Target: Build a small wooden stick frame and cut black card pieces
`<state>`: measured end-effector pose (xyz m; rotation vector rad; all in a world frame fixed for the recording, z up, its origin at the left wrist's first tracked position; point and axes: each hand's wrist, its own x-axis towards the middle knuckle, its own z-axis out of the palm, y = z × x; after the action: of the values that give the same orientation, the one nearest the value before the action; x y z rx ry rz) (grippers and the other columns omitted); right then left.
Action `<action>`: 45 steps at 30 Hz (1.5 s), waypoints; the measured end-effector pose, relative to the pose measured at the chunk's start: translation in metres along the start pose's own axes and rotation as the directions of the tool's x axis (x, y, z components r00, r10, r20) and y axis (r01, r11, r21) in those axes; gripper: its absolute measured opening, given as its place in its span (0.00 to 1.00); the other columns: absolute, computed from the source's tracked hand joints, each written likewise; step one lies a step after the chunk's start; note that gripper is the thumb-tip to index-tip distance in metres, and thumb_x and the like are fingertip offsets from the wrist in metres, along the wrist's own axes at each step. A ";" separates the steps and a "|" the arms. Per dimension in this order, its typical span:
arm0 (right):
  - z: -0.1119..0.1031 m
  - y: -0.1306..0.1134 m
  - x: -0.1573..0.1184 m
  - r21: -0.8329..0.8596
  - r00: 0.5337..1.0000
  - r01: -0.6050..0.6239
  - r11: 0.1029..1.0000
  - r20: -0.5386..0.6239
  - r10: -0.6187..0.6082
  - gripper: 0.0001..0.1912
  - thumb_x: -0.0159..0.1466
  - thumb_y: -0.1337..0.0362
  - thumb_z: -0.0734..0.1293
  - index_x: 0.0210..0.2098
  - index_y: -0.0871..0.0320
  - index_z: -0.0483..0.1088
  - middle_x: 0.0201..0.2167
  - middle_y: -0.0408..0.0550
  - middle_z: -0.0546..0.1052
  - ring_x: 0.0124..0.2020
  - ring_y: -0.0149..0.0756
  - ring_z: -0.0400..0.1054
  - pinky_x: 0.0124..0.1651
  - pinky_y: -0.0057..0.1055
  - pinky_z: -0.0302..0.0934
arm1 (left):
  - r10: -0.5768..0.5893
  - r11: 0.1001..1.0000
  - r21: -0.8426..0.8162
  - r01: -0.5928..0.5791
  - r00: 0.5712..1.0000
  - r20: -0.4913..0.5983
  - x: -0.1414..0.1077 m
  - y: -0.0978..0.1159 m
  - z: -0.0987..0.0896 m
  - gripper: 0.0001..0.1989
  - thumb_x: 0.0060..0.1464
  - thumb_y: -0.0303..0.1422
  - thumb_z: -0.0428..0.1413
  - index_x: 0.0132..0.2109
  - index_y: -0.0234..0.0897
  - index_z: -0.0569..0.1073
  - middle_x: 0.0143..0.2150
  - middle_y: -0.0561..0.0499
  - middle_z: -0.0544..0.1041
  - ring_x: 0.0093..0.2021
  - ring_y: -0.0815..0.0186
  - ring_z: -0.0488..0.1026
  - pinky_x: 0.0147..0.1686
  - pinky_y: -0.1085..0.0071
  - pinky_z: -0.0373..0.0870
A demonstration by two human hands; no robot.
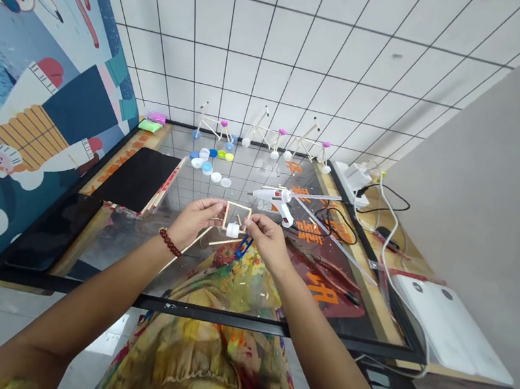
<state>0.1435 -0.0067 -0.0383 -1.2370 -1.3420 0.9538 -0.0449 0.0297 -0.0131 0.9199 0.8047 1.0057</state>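
Note:
A small four-sided frame of thin wooden sticks [240,206] is held up between my two hands over the glass tabletop. My left hand [202,215], with a beaded bracelet on the wrist, pinches its left side. On the right side, the fingers of my right hand [264,231] are closed. A white cylindrical piece [232,230] shows at the frame's lower edge; whether it is attached I cannot tell. Just below are a blue tool [244,246] and loose sticks [225,242]. A white glue gun [275,198] lies beyond my right hand.
Three stick bicycle models [256,129] stand along the back edge. Several bottle caps [207,167] lie ahead of my left hand. A black pad [140,179] rests at left. Pliers [326,272], clear glue sticks [332,235], cables and a power strip [353,182] occupy the right side.

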 end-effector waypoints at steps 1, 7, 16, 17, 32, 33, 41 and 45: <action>0.000 0.000 0.000 -0.021 1.000 0.004 1.000 0.008 -0.003 0.15 0.59 0.52 0.66 0.27 0.57 0.67 0.23 0.40 0.64 0.26 0.30 0.57 0.32 0.29 0.52 | 0.006 1.000 0.013 -0.006 1.000 -0.015 0.001 0.000 -0.001 0.18 0.42 0.39 0.68 0.37 0.31 0.79 0.34 0.46 0.79 0.34 0.66 0.75 0.37 0.70 0.72; 0.000 0.005 -0.002 -0.103 0.999 0.018 0.995 0.049 -0.013 0.14 0.60 0.52 0.65 0.27 0.57 0.68 0.23 0.40 0.66 0.27 0.31 0.58 0.32 0.28 0.53 | -0.004 0.999 0.047 0.008 0.997 -0.074 0.003 -0.002 -0.006 0.19 0.37 0.40 0.70 0.34 0.30 0.78 0.27 0.50 0.77 0.26 0.70 0.72 0.31 0.71 0.71; 0.003 0.010 -0.004 -0.037 0.998 -0.058 0.998 0.022 0.059 0.15 0.58 0.51 0.67 0.27 0.57 0.70 0.20 0.40 0.68 0.23 0.30 0.59 0.29 0.28 0.54 | 0.044 0.998 0.056 -0.040 0.997 -0.062 0.000 -0.002 -0.002 0.22 0.37 0.41 0.70 0.38 0.32 0.79 0.31 0.48 0.79 0.30 0.68 0.74 0.34 0.70 0.71; 0.004 0.008 -0.004 -0.014 0.998 -0.063 0.998 0.027 0.064 0.15 0.58 0.51 0.67 0.27 0.57 0.70 0.20 0.40 0.69 0.23 0.30 0.60 0.29 0.28 0.55 | 0.020 0.999 0.034 -0.019 0.999 -0.041 -0.001 -0.002 -0.001 0.23 0.37 0.41 0.70 0.40 0.33 0.79 0.33 0.48 0.80 0.31 0.67 0.75 0.36 0.69 0.72; 0.004 -0.001 0.011 -0.018 0.995 0.090 0.996 0.052 -0.089 0.13 0.57 0.54 0.71 0.37 0.55 0.79 0.36 0.47 0.81 0.38 0.39 0.73 0.44 0.36 0.65 | 0.016 0.971 0.236 -0.030 0.998 0.061 -0.001 -0.009 -0.001 0.15 0.45 0.41 0.65 0.32 0.31 0.79 0.23 0.52 0.72 0.22 0.72 0.66 0.24 0.75 0.61; 0.006 -0.001 0.010 -0.025 0.992 0.103 0.994 0.074 -0.101 0.12 0.57 0.55 0.71 0.36 0.55 0.79 0.35 0.47 0.81 0.38 0.39 0.73 0.43 0.35 0.65 | 0.006 0.974 0.226 -0.022 0.997 0.071 -0.001 -0.010 0.000 0.16 0.45 0.42 0.64 0.33 0.31 0.78 0.23 0.52 0.72 0.22 0.71 0.67 0.24 0.75 0.62; 0.006 -0.005 0.006 -0.218 0.963 0.269 0.938 0.084 -0.256 0.07 0.60 0.61 0.69 0.35 0.54 0.80 0.32 0.46 0.80 0.32 0.35 0.71 0.39 0.32 0.63 | -0.008 0.971 0.240 -0.020 0.994 0.113 0.001 -0.013 0.001 0.15 0.46 0.42 0.63 0.30 0.31 0.76 0.19 0.54 0.70 0.19 0.73 0.64 0.20 0.76 0.60; 0.006 -0.012 0.003 -0.229 0.949 0.314 0.921 0.090 -0.301 0.07 0.60 0.61 0.69 0.33 0.53 0.80 0.31 0.46 0.80 0.31 0.35 0.71 0.39 0.33 0.64 | -0.035 0.970 0.244 0.003 0.991 0.126 0.001 -0.014 -0.001 0.15 0.46 0.41 0.63 0.32 0.31 0.78 0.19 0.53 0.71 0.18 0.73 0.64 0.20 0.76 0.59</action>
<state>0.1362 -0.0051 -0.0265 -1.1382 -1.6757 0.6173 -0.0407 0.0277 -0.0260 1.1731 0.8372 0.8322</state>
